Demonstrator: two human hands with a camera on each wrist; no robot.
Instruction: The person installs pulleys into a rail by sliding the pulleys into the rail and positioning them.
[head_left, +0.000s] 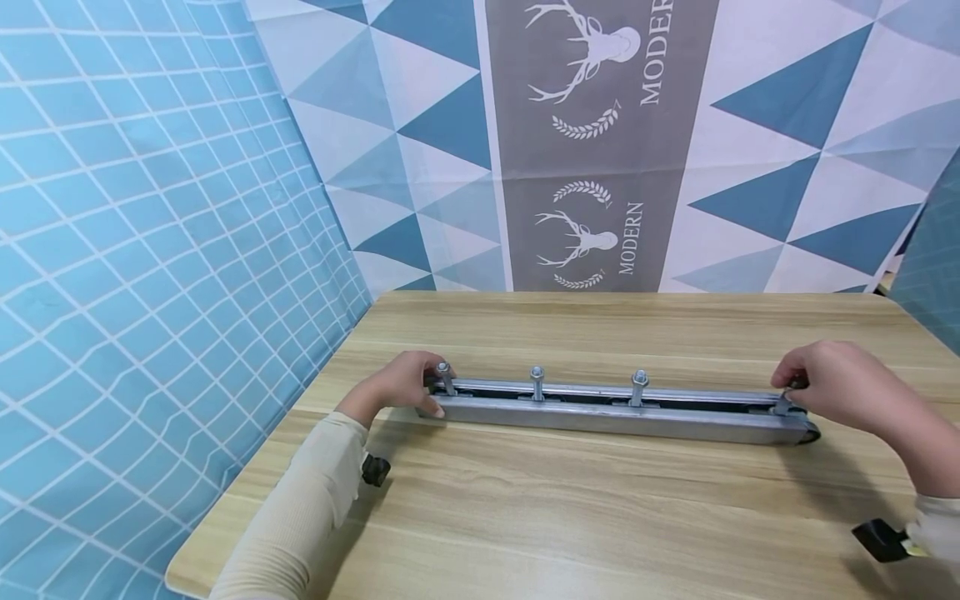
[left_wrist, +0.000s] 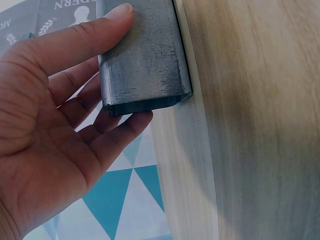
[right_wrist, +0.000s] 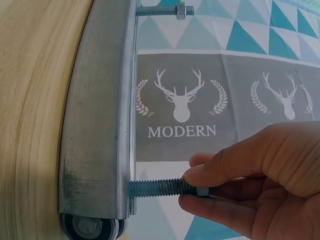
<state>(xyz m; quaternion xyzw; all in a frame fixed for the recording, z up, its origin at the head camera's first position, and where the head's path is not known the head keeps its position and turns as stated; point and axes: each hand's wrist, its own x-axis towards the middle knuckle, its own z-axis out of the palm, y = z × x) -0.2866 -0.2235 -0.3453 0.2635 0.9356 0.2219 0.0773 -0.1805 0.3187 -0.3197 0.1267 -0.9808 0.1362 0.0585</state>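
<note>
A long grey metal channel rail (head_left: 585, 414) lies across the wooden table, its slot facing up with threaded bolts (head_left: 537, 383) standing out of it. My left hand (head_left: 405, 382) grips the rail's left end; in the left wrist view the thumb lies on the side face and the fingers reach round behind and under the open end. At the other end my right hand (head_left: 847, 387) pinches a hex nut (right_wrist: 202, 191) between thumb and fingers on the end bolt (right_wrist: 155, 188). A dark-rimmed wheel (right_wrist: 89, 226) pokes out of the rail below that bolt.
The wooden table (head_left: 600, 517) has its back edge against a patterned cloth (head_left: 600, 150) with deer prints. A blue gridded sheet (head_left: 150, 250) hangs along the left side. Another bolt with a nut (right_wrist: 181, 10) stands farther along the rail.
</note>
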